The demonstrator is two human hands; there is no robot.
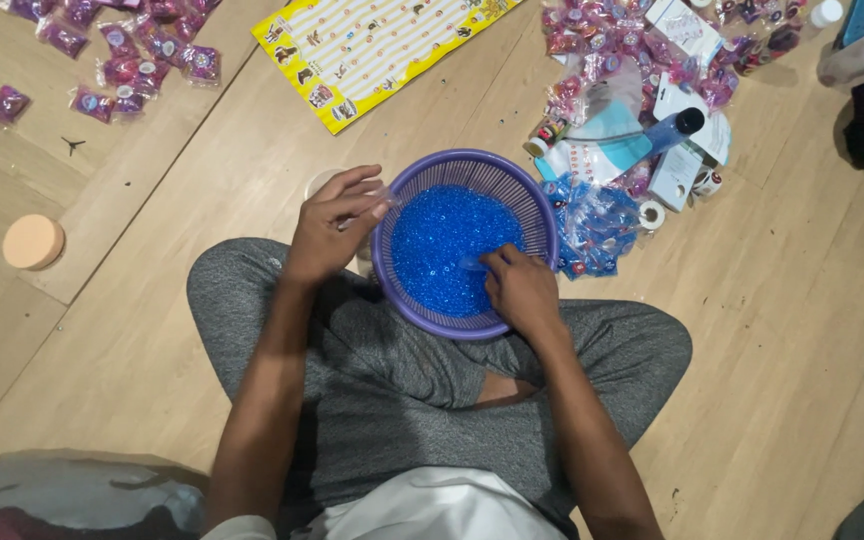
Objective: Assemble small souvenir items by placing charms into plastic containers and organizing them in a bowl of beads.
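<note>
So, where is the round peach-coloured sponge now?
In the head view, the round peach-coloured sponge lies on the wooden floor at far left, below the purple packets, apart from the left hand.

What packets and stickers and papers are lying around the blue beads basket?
Yellow printed sheet: top middle floor, long, striped, small pictures along its edge.
Purple packets: top left, small shiny pouches, scattered.
Pink packets pile: top right, clear and pink.
Blue packets: right of purple basket, clear plastic.
White cards: among the pile, rectangular.

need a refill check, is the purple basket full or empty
Partly full: blue beads cover the purple basket floor, walls showing above.
</note>
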